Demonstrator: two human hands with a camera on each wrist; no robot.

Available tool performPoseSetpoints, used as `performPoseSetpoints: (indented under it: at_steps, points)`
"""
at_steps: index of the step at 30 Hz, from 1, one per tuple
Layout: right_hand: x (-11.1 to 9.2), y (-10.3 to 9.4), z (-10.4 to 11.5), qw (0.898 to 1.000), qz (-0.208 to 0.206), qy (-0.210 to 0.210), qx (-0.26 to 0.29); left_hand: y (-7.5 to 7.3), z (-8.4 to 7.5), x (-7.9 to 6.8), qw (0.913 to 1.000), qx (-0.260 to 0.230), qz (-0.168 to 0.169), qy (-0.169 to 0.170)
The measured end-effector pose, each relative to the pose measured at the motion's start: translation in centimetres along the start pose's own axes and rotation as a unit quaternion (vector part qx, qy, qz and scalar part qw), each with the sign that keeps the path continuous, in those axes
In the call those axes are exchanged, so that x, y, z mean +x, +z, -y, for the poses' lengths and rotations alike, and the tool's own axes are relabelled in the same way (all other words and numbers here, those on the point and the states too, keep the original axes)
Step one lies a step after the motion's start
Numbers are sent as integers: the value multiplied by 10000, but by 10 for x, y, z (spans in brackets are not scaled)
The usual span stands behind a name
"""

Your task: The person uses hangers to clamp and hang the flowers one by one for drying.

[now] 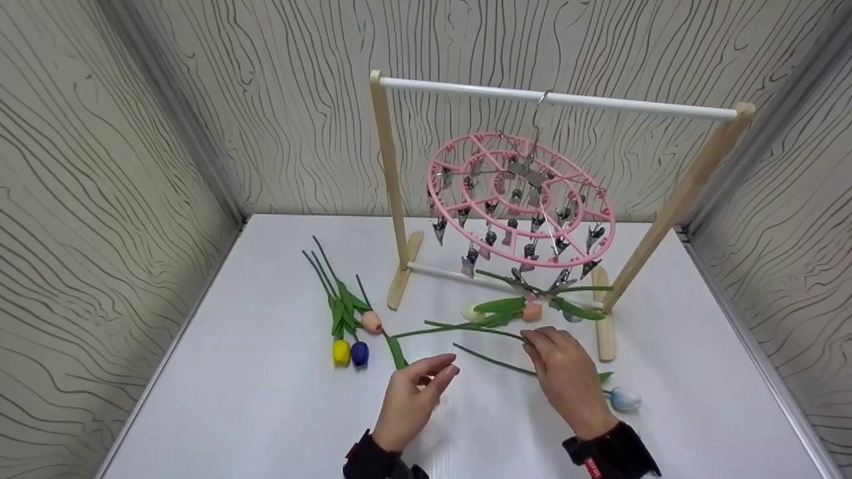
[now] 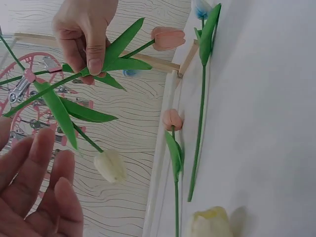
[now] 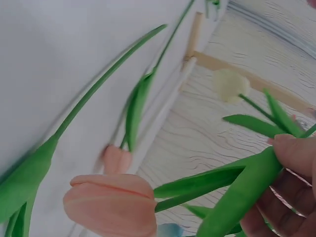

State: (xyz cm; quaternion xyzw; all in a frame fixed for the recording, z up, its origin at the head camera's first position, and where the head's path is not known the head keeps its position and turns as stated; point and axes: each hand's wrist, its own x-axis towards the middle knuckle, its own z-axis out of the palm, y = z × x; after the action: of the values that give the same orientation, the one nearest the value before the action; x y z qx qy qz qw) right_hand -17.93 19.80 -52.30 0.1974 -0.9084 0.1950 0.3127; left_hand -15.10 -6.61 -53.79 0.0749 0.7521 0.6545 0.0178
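Observation:
My right hand (image 1: 566, 376) pinches the stem of a pink artificial tulip (image 3: 111, 205) near its green leaves. In the head view that bloom is hidden by the hand. My left hand (image 1: 416, 399) is held to the left with its fingers loosely bent, holding nothing; the left wrist view shows its fingers (image 2: 37, 158) apart, near the stem. Behind the hands a white tulip (image 2: 109, 165) hangs sideways from the pink round clip hanger (image 1: 519, 259). A blue tulip (image 1: 571, 317) hangs there too, partly hidden.
A wooden stand (image 1: 389, 166) with a white bar (image 1: 466, 90) carries the hanger. On the white table lie a blue-white tulip (image 1: 626, 399), a pink one (image 1: 531, 311), a yellow one (image 1: 341, 352), a dark blue one (image 1: 359, 354), a peach one (image 1: 371, 322) and a pale yellow one (image 2: 212, 222).

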Motion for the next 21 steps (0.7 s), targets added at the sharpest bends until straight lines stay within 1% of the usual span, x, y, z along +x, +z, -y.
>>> performPoseSetpoints:
  at_steps: [4, 7, 10, 13, 16, 20, 21]
  points:
    - [-3, -9, 15, 9974, 65, 322, 639, 2, -16, 2, 9993, -36, -119, 367]
    - [-7, -14, 28, 9921, 293, 656, 1024, 3, -29, 3, 9975, -131, -145, 677]
    - [-10, -16, 39, 9850, 514, 1006, 1301, 5, -41, 5, 9938, -193, -138, 1087]
    - [-13, -16, 46, 9806, 520, 1172, 1485, 8, -49, 5, 9880, -147, -121, 1534]
    - [-17, -13, 48, 9805, 293, 1042, 1642, 11, -53, 8, 9793, -6, -170, 2017]
    - [-23, -4, 42, 9788, -98, 640, 1942, 16, -56, 11, 9683, 200, -274, 2477]
    - [-30, 12, 27, 9744, -173, 476, 2188, 18, -57, 12, 9659, 230, -280, 2562]
